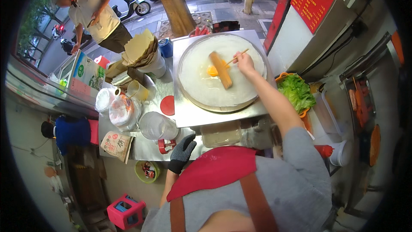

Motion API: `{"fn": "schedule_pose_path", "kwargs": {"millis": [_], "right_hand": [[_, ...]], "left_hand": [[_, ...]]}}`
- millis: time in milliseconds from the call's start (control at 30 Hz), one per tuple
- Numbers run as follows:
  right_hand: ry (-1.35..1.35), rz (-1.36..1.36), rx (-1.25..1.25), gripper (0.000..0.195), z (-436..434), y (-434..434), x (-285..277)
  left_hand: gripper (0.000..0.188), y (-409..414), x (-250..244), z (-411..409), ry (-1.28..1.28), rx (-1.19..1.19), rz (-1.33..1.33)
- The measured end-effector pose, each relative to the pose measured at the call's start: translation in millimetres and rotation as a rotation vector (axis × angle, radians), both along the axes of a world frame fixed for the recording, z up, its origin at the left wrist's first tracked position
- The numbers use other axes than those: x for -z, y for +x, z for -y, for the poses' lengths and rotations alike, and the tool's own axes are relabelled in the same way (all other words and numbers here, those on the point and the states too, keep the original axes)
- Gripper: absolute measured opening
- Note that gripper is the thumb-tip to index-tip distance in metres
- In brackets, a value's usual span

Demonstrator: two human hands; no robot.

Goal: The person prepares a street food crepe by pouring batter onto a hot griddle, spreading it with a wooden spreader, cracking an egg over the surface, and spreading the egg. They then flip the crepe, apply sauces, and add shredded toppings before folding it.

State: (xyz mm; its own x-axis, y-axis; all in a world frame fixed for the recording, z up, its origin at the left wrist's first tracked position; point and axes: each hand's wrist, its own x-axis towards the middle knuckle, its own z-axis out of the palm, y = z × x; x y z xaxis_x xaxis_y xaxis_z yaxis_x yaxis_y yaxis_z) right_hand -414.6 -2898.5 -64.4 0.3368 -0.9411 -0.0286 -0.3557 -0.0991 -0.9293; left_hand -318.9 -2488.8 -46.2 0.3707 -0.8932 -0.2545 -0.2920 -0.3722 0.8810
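Observation:
My right hand (243, 62) grips the thin handle of a wooden crepe spreader (221, 71) over the round griddle (190, 95). The spreader's flat blade lies across a cracked egg (212, 71), whose orange yolk shows on both sides of it. A pale layer of batter (206, 43) covers the griddle. In a dark dotted glove, my left hand (182, 150) rests low by the counter's near edge, beside a red-handled tool (166, 146); it seems to hold nothing. A clear plastic container (158, 125) stands beyond that tool.
Lettuce (296, 91) fills an orange basket right of the griddle. Left are paper bags (138, 50), a blue can (165, 47), a yellowish measuring jug (137, 91) and a printed paper bag (116, 145). A person (93, 13) in a helmet stands outside. A pink stool (126, 211) is below.

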Motion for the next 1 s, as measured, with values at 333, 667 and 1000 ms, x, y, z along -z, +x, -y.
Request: {"fn": "schedule_pose_path", "kwargs": {"millis": [333,667,1000], "right_hand": [[-0.109,-0.015,0.169,0.035,40,-9,20],[-0.044,0.02,0.147,0.036,9,39,12],[0.123,0.196,-0.205,0.033,-1,64,-7]], "left_hand": [[0.039,-6,-21,18,0.04,0.023,-0.009],[0.036,0,-9,21,-0.023,-0.006,0.033],[0.037,2,-19,9,0.002,-0.075,0.011]]}}
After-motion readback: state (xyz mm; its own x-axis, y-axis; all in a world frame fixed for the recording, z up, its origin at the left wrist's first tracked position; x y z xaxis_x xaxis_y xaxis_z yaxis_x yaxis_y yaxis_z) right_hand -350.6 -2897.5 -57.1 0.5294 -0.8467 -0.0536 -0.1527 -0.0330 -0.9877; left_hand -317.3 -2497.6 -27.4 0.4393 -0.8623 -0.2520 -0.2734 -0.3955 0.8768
